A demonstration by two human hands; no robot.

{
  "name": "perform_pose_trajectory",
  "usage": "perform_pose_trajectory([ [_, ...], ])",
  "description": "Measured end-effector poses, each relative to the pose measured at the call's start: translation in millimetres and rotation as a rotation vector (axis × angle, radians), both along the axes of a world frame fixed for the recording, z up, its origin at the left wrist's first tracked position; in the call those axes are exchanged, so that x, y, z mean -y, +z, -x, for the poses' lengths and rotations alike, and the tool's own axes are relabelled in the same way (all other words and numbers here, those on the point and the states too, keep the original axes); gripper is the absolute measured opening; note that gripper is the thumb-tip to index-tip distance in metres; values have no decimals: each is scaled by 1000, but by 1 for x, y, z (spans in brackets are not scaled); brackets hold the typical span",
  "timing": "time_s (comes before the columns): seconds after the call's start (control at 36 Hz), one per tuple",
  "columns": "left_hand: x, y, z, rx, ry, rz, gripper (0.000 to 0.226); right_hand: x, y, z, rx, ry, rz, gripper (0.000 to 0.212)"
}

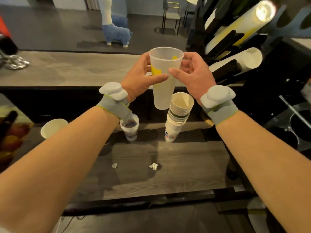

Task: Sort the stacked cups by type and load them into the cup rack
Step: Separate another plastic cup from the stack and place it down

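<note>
Counter (193, 165): paper cup stack (178, 115), paper bits (153, 166) near.
Hands: left hand (141, 79), right hand (193, 76) both grip clear cup (164, 93).
Far right: cup rack (235, 39).

Frosted plastic cup (165, 76) with yellow print, upright, gripped near its rim between my left hand (139, 78) and right hand (193, 76). Below it, a stack of paper cups (178, 115) stands on the table (168, 165), with a blue-printed cup (130, 130) and a white paper cup (53, 130) to its left. The black cup rack (223, 41), at right, holds slanted cup stacks.
</note>
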State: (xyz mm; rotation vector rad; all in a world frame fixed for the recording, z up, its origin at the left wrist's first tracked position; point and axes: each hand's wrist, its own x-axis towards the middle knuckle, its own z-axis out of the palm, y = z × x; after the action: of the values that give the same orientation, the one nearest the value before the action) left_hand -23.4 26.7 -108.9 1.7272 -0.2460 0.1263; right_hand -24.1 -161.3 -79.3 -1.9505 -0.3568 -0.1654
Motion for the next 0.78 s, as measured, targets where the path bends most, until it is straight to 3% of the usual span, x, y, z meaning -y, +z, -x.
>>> perform_pose_trajectory([
  [0.22,-40,-32,34,-127,-44,-25,81,-26,-24,22,-112,139,56,61],
  [0.58,-66,-150,98,-334,58,-138,80,-54,-150,59,-357,237,130,64],
  [0.78,-52,-199,114,-352,107,-227,75,-51,-203,66,-498,232,128,70],
])
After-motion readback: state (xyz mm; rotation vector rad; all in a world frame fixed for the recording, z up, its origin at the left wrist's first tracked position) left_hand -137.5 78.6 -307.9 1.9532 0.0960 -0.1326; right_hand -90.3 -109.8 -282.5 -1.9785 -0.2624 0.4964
